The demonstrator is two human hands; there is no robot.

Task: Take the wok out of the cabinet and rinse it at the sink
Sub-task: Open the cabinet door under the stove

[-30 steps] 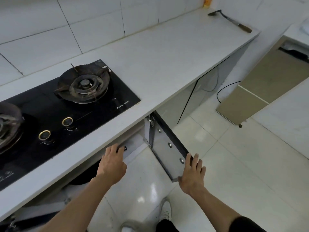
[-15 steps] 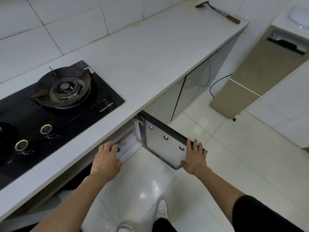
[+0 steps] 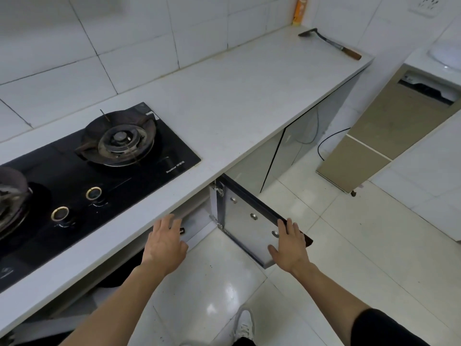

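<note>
We found the cabinet mouth under the countertop [image 3: 224, 126] open, with the cabinet door [image 3: 249, 221] swung out over the floor [image 3: 349, 245] on its right side. The countertop's front edge overhung the opening and capped it from above. Our left hand [image 3: 166, 243] sat in the gap just below that edge; our right hand [image 3: 289, 248] lay on the door's outer end. Between them, floor lay bare. A dark round shape [image 3: 119, 273] filled the shadowed left interior.
</note>
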